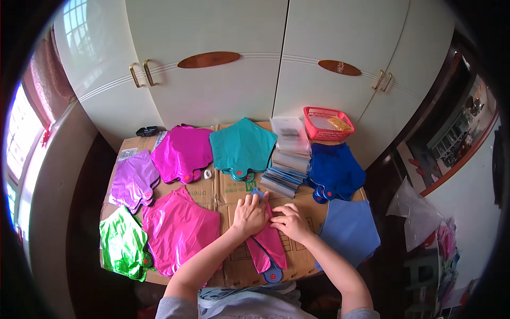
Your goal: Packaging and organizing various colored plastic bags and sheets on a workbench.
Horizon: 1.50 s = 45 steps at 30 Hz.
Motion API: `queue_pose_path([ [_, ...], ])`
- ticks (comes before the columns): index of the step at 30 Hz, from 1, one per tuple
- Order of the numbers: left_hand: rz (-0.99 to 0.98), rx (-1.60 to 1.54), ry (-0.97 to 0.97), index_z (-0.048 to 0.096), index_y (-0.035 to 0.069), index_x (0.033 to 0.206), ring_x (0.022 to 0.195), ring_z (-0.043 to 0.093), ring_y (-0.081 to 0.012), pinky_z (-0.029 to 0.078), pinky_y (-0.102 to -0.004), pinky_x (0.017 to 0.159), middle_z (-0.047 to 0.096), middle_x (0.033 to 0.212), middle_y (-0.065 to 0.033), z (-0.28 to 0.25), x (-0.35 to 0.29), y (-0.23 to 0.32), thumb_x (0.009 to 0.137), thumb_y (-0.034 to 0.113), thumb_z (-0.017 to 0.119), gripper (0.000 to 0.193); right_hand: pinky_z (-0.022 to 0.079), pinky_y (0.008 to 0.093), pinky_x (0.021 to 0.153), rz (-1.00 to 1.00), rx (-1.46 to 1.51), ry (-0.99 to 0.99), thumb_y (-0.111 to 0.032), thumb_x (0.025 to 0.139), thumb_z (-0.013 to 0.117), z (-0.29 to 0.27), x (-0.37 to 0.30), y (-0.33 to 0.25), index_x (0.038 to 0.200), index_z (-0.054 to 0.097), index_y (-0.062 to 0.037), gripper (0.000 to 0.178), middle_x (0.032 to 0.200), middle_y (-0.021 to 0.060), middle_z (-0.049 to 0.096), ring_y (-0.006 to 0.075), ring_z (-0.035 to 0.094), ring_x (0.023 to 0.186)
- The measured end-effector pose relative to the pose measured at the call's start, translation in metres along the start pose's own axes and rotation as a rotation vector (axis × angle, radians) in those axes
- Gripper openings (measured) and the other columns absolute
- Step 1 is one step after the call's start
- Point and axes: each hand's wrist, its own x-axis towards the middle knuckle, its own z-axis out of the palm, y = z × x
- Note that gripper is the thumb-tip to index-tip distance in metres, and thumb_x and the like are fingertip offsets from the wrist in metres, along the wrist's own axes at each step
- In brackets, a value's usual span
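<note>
In front of me, a narrow folded pink foil piece [272,245] lies on the cardboard, with blue foil showing along its fold. At its near end a blue round tab [273,275] with a red mark sticks out. My left hand [251,213] lies over the far part of the fold, fingers stretched and pressing down on it. From the right, my right hand [290,220] has its bent fingers closed at the fold's edge; the thumb is partly hidden. The foil under both palms is covered.
Flat glossy foil stacks surround my hands: pink [180,228], green [123,242], lilac [133,179], magenta [183,151], teal [243,146], dark blue [337,170] and light blue [350,231]. Clear sleeves [290,135], fanned grey-blue packets [285,173] and a red basket [328,124] stand behind.
</note>
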Motion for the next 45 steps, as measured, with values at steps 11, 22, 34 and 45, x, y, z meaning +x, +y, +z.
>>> queue_pose_path([
  [11, 0.0, 0.026, 0.021, 0.046, 0.009, 0.136, 0.095, 0.05, -0.0262, 0.04, -0.0402, 0.077, 0.052, 0.102, -0.0113, -0.001, -0.001, 0.001, 0.08, 0.032, 0.054, 0.061, 0.033, 0.0489, 0.105, 0.012, -0.219, -0.237, -0.053, 0.068, 0.071, -0.031, -0.048, -0.033, 0.111, 0.07, -0.025, 0.051, 0.14, 0.004, 0.048, 0.0354, 0.036, 0.13],
  [22, 0.022, 0.066, 0.058, 0.048, 0.006, 0.135, 0.09, 0.05, -0.0235, 0.039, -0.0373, 0.074, 0.052, 0.099, -0.0091, -0.003, -0.001, 0.002, 0.079, 0.03, 0.054, 0.061, 0.046, 0.0338, 0.094, -0.078, -0.119, -0.226, -0.03, 0.074, 0.072, -0.048, -0.072, -0.077, 0.093, 0.071, -0.0071, 0.03, 0.115, 0.0045, 0.064, 0.0227, 0.053, 0.116],
  [34, 0.017, 0.074, 0.066, 0.047, 0.006, 0.135, 0.094, 0.05, -0.0235, 0.039, -0.0371, 0.075, 0.053, 0.102, -0.0089, -0.004, 0.001, -0.004, 0.081, 0.031, 0.054, 0.059, 0.052, 0.0311, 0.051, 0.075, -0.416, -0.038, -0.023, 0.085, 0.061, 0.014, -0.044, -0.113, 0.085, 0.051, -0.0093, 0.017, 0.073, 0.0059, 0.053, 0.022, 0.059, 0.068],
  [45, -0.506, -0.905, 0.02, 0.011, -0.008, 0.142, 0.109, 0.048, -0.0386, 0.045, -0.039, 0.089, 0.045, 0.12, -0.0277, -0.008, -0.044, -0.033, 0.073, 0.021, 0.074, 0.097, 0.053, 0.0316, 0.055, 0.052, -0.307, 0.057, -0.02, 0.084, 0.062, 0.018, -0.048, -0.108, 0.095, 0.056, -0.0066, 0.018, 0.087, 0.0076, 0.051, 0.0223, 0.058, 0.077],
])
